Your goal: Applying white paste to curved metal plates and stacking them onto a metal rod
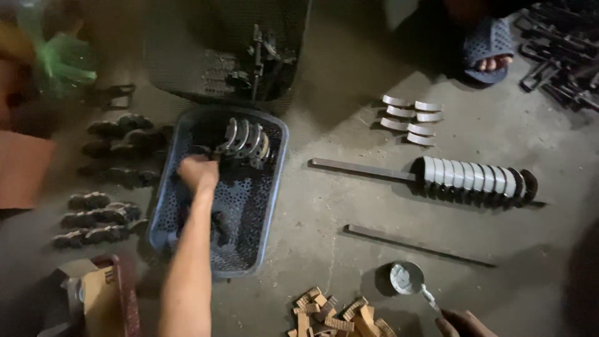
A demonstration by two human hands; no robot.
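1. Reaching up from the bottom edge of the frame, the person's left forearm is stretching into a blue perforated basket (277, 187) on the concrete floor, and the left hand (198, 173) is curling, knuckles up, near the basket's far end.
2. Just beyond and to the right of that hand, inside the basket, a row of curved grey metal shells (246, 140) is standing on edge, and the fingers are touching or nearly touching the nearest one; whether they are clamping it cannot be told through the blur.
3. The row's long axis is running left to right across the basket, so the shells are lying ahead of the left hand, the nearer of the two.
4. Well to the right of the basket, at the bottom edge, the right hand (465, 324) is gripping the handle of a small metal spoon (409, 279), its bowl resting on the floor.
5. Between basket and spoon, low in the frame, small tan blocks (334, 315) are lying in a heap.
6. Farther right of the basket, more shells are lining a flat steel bar (365, 168), a second bar (418, 245) is lying below it, and dark lumpy castings (103, 218) are sitting to the basket's left.
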